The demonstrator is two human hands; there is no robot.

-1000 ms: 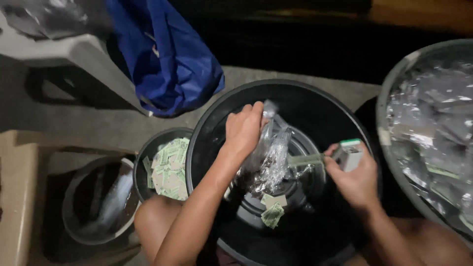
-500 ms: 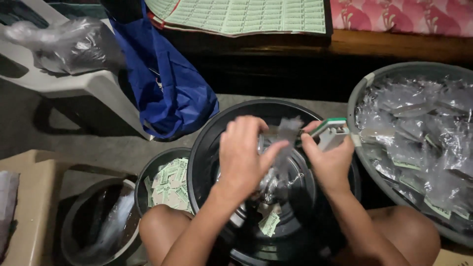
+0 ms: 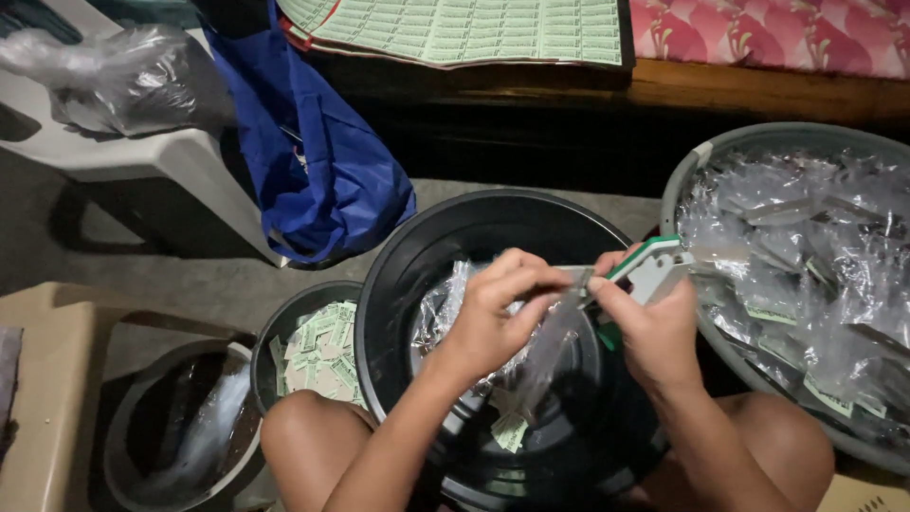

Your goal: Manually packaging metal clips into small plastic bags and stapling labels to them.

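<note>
Holding a small clear plastic bag (image 3: pixel 550 346) pinched shut in our left hand (image 3: pixel 498 318), we now meet it with the white-and-green stapler (image 3: pixel 654 265) gripped in our right hand (image 3: pixel 654 332), over the black basin (image 3: pixel 493 223). A second ago the hands were apart; the bag's mouth now sits at the stapler.

A large basin (image 3: pixel 493 228) is sitting centrally; a small tub (image 3: pixel 284 327) of paper slips at nine o'clock, a packet-filled basin (image 3: pixel 692 166) at three.
</note>
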